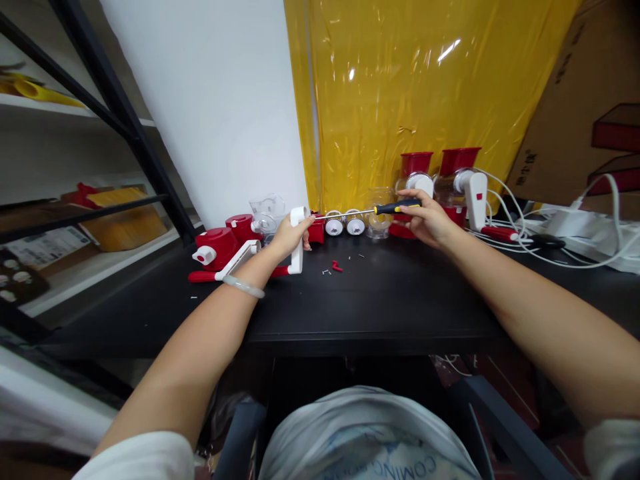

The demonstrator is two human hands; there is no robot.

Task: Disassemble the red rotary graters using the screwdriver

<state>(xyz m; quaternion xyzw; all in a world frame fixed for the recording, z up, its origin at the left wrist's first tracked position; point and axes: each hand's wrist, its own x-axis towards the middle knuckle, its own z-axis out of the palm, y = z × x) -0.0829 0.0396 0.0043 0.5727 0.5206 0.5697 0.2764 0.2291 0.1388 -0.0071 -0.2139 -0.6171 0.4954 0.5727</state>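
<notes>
My left hand (289, 236) grips a white crank handle (297, 259) with a red knob end, held above the black table. In my right hand (424, 217) is a screwdriver (387, 209) with a black and yellow handle, its long shaft lying level. The shaft's tip reaches the fingers of my left hand; whether it sits in a screw is hidden. On the table below lie a small red part (337, 267) and several small screws (327, 272). Left of my left hand stands a red grater body (218, 247) with a white knob, beside another white crank handle (239, 260).
Two red-and-white drum graters (473, 193) stand at the back right. White-ended drums (334, 227) and a clear plastic part (379, 223) line the yellow-wrapped backing (400, 100). White cables and a power strip (610, 237) lie right; a black-framed shelf (115, 120) stands left.
</notes>
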